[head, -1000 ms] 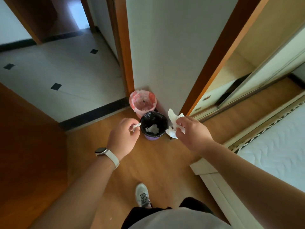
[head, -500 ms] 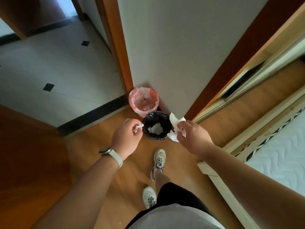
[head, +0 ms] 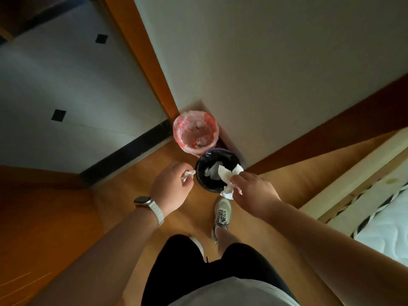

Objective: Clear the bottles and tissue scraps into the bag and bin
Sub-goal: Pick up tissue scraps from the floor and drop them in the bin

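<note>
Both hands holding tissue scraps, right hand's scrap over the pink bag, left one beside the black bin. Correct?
One error: the right hand holds its tissue over the black-lined bin, not the pink bag, which stands behind it. The head view shows this. The left hand does pinch a small scrap beside the bin.

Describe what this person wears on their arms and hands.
Both forearms are bare, with no sleeves in view, and neither the left hand nor the right hand wears a glove. The left wrist carries a watch with a dark rectangular face and a white strap.
</note>
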A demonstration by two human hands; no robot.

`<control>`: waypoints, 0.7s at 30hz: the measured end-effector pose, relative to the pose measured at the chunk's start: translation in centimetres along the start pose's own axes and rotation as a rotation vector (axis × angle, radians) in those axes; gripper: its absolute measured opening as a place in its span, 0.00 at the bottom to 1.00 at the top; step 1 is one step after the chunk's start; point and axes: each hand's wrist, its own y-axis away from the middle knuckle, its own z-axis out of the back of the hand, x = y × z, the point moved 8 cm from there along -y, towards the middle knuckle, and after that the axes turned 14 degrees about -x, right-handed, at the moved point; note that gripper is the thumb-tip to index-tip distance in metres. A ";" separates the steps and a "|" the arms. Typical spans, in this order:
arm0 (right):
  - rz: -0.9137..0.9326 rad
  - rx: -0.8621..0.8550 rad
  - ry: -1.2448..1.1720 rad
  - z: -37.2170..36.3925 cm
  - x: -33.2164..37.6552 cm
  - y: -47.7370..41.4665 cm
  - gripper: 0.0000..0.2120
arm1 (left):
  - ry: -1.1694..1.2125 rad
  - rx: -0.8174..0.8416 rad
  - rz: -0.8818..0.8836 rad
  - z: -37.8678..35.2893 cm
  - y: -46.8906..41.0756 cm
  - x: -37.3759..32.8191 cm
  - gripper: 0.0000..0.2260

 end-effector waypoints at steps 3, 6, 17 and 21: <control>-0.060 0.028 -0.030 -1.9 -0.8 -1.9 0.13 | 0.011 0.036 0.027 -2.2 -1.8 1.9 0.06; -0.116 0.065 -0.051 -5.4 -1.7 -3.3 0.12 | 0.036 0.071 0.077 -5.7 -3.2 4.5 0.06; -0.354 0.117 -0.037 -24.6 -9.6 -8.8 0.13 | 0.031 0.361 0.054 -26.7 -6.4 16.6 0.04; -0.426 0.094 -0.030 -32.2 -13.8 -10.1 0.13 | 0.026 0.399 0.036 -34.2 -8.0 20.8 0.04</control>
